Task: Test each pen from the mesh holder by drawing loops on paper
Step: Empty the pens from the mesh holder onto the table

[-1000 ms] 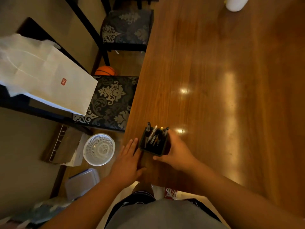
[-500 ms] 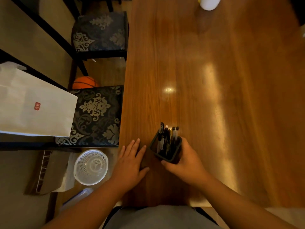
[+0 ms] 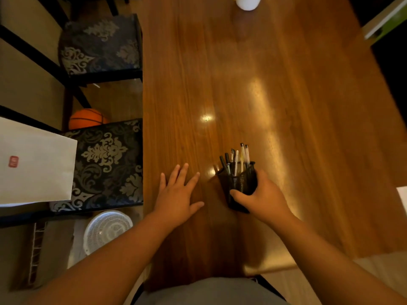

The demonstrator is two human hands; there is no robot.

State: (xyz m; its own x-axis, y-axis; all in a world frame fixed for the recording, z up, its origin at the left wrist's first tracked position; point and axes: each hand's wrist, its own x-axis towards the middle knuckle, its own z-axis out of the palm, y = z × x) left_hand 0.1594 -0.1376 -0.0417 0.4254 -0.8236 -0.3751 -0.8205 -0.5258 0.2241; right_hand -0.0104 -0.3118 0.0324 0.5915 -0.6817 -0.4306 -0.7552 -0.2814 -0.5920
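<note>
- I have my right hand (image 3: 263, 200) wrapped round the mesh holder (image 3: 239, 186), fingers curled on its far side and thumb on the near wall; it sits just right of centre in the lower half of the frame, on the wooden table (image 3: 286, 106).
- The pens (image 3: 236, 160) stand bunched in it, tips leaning up-frame: a few dark ones to the left, some pale or clear ones to the right. I can't count them for sure.
- My left hand (image 3: 178, 194) lies flat on the table left of the holder, fingers spread wide, holding nothing and apart from the mesh.
- I judge this is the set-up step: the holder is being positioned and no pen is drawn yet.
- No sheet lies in front of me; a pale edge (image 3: 402, 198) at the right border might be paper, but I can't tell.
- Next I'd need to set the holder down steady, free a hand, pinch one pen and find paper for the loops.
</note>
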